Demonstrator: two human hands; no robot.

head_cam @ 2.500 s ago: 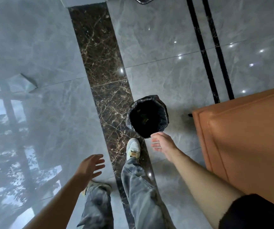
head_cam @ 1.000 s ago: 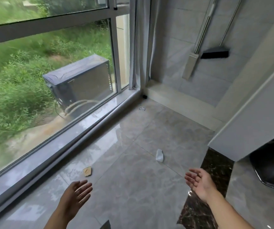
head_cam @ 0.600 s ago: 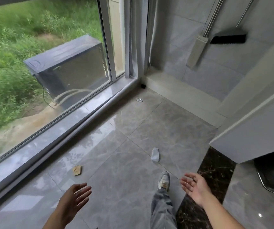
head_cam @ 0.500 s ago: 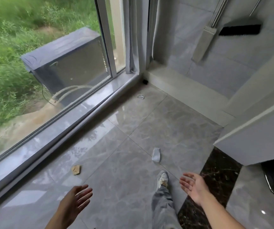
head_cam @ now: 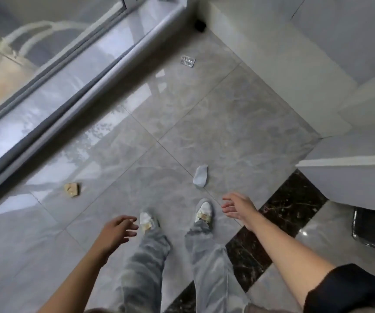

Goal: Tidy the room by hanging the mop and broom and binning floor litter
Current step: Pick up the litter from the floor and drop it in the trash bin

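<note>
**Three scraps on the floor, both hands empty**

The step in hand looks to be gathering litter, nearest piece first. The right hand (head_cam: 238, 207) hovers beside the right shoe (head_cam: 203, 211), fingers loosely spread and holding nothing; the left hand (head_cam: 116, 230) is likewise wide and empty.

The white crumpled scrap (head_cam: 200, 176) lies on the glossy floor (head_cam: 238, 123) at about eleven o'clock from the right hand, near but apart, just ahead of the toe. The tan scrap (head_cam: 71, 189) sits at ten o'clock from the left hand, farther off, close to the window track (head_cam: 80, 91). A foil blister pack (head_cam: 188, 61) lies at twelve o'clock, well apart from both hands, toward the far corner.

To do it well, crouch rather than stoop; pinch the white scrap by its raised crumple, since thin paper may skate on polished tile; let the left hand take the tan piece so both travel together. The flat foil probably needs a fingertip under one edge. No bin is in view.
</note>
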